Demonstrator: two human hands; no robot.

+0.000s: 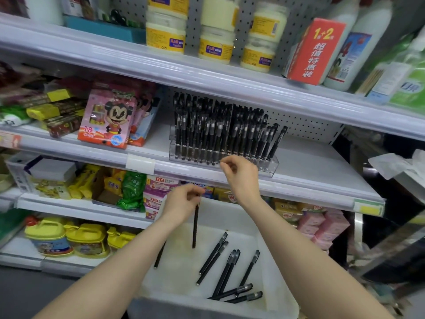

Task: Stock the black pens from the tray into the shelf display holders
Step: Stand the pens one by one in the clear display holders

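One slim black pen (196, 224) (plastic), left hand (181, 203) pinching

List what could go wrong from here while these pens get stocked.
1. The left hand pinches the pen only at its top, so it hangs loose and might slip back into the tray.
2. The right hand hovers at the front of the clear holder; the leaning pens at its right end might be knocked over.
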